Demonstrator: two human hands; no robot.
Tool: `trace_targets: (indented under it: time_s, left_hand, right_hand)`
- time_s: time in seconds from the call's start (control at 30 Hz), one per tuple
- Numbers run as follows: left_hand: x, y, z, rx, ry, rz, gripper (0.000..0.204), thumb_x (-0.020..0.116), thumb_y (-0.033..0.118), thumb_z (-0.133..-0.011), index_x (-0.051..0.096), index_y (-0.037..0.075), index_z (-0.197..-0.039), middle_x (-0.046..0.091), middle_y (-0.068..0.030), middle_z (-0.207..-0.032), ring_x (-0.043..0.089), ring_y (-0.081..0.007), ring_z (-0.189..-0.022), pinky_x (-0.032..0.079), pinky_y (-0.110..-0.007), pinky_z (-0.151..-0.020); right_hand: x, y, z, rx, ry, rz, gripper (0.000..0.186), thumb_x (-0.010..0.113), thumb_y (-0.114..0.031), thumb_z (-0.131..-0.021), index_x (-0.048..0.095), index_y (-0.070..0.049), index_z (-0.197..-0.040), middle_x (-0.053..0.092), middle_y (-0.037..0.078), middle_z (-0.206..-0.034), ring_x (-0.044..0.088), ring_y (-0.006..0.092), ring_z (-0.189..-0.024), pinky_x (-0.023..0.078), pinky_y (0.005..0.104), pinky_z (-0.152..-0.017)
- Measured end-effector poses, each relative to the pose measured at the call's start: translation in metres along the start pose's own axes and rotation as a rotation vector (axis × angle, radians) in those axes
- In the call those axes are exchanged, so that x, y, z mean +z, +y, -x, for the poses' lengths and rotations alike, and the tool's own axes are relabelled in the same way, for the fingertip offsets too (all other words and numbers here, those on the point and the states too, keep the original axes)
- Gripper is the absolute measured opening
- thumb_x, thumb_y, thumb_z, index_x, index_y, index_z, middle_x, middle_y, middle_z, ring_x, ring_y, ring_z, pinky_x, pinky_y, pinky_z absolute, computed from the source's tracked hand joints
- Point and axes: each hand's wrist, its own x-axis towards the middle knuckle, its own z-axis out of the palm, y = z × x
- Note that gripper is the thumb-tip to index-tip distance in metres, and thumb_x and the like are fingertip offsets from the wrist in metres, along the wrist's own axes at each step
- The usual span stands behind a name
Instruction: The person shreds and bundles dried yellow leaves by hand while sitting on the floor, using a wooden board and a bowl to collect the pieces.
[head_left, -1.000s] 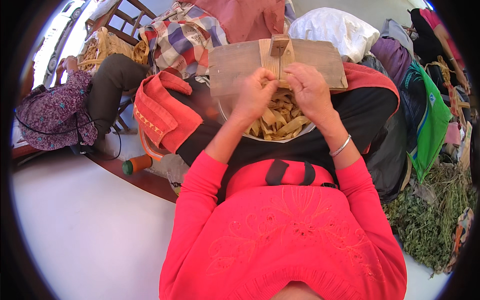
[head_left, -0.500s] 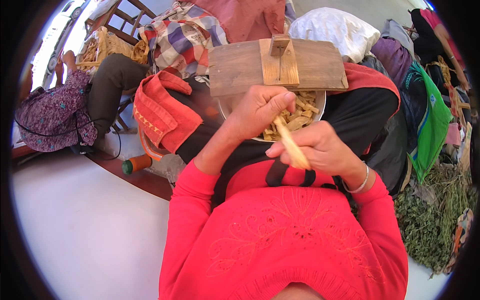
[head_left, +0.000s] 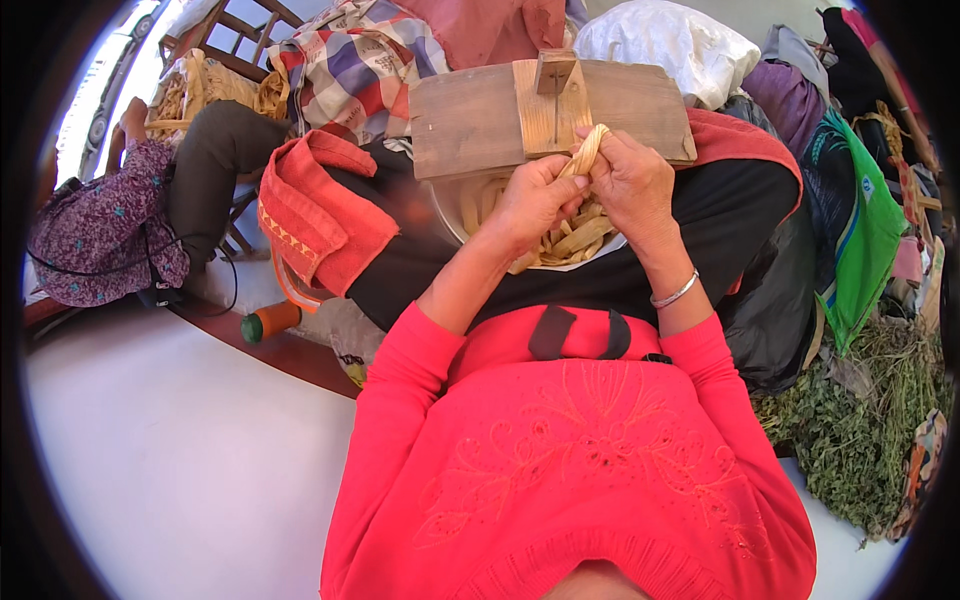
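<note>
A pale yellow, twisted strip [head_left: 584,152], which looks like dried plant matter, is pinched between my two hands. My left hand [head_left: 543,203] closes on its lower end, and my right hand [head_left: 632,183] grips it higher up. Under my hands, a bowl [head_left: 447,212] in my lap holds several similar yellowish pieces [head_left: 578,238]. Across the bowl's far side rests a wooden board [head_left: 465,120]. Fixed to its middle is a lighter wood piece with an upright block [head_left: 553,72] and a thin metal rod. The strip's upper tip overlaps the board's near edge.
A red towel [head_left: 325,225] drapes over my left knee. A white sack [head_left: 665,50] and checked cloth [head_left: 360,65] lie beyond the board. Dried green plants [head_left: 860,440] and a green bag [head_left: 862,250] are at right. Another person [head_left: 110,220] sits at left near an orange spool [head_left: 272,323].
Both hands have moved forward and up toward the board, carrying the strip. It was pointing down toward my body; now its tip points up, and my hands are closer together.
</note>
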Motion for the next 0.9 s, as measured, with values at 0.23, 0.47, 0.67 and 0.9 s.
trace_targets:
  time_s: [0.23,0.47,0.67,0.9]
  left_hand:
    - [0.006,0.002,0.015,0.583,0.282,-1.224,0.018,0.058,0.005,-0.084,0.061,0.007,-0.102,0.061,-0.0108,-0.084,0.061,-0.0297,-0.074,0.047,-0.037,-0.061]
    - [0.000,-0.008,0.013,0.653,0.170,-0.905,0.034,0.059,0.002,-0.082,0.057,0.002,-0.116,0.060,-0.0147,-0.103,0.061,-0.0315,-0.095,0.049,-0.033,-0.081]
    - [0.018,0.019,0.015,0.509,0.246,-0.905,0.024,0.060,0.015,-0.087,0.057,-0.002,-0.104,0.060,-0.0154,-0.092,0.060,-0.0285,-0.084,0.047,-0.032,-0.073]
    - [0.011,-0.001,-0.002,0.094,0.213,0.013,0.016,0.050,0.019,-0.095,0.056,0.004,-0.094,0.053,-0.0010,-0.071,0.042,-0.0067,-0.052,0.032,-0.020,-0.048]
  right_hand:
    - [0.023,0.019,0.030,0.553,-0.434,-0.818,0.023,0.058,-0.028,-0.092,0.067,-0.007,-0.090,0.066,0.003,-0.083,0.063,0.0169,-0.074,0.048,0.0278,-0.066]
    - [0.022,0.014,0.041,0.920,-0.524,-1.803,0.021,0.055,-0.021,-0.093,0.063,-0.006,-0.106,0.063,0.003,-0.106,0.061,0.0141,-0.093,0.048,0.0281,-0.084]
    - [0.022,0.003,0.029,0.414,-0.220,-0.847,0.012,0.055,0.002,-0.083,0.064,0.002,-0.090,0.059,0.010,-0.112,0.059,0.0178,-0.093,0.046,0.0271,-0.081]
    - [0.008,-0.014,0.022,0.216,0.099,-0.735,0.007,0.062,0.004,-0.079,0.064,0.006,-0.085,0.054,0.009,-0.108,0.054,0.0150,-0.092,0.043,0.0244,-0.079]
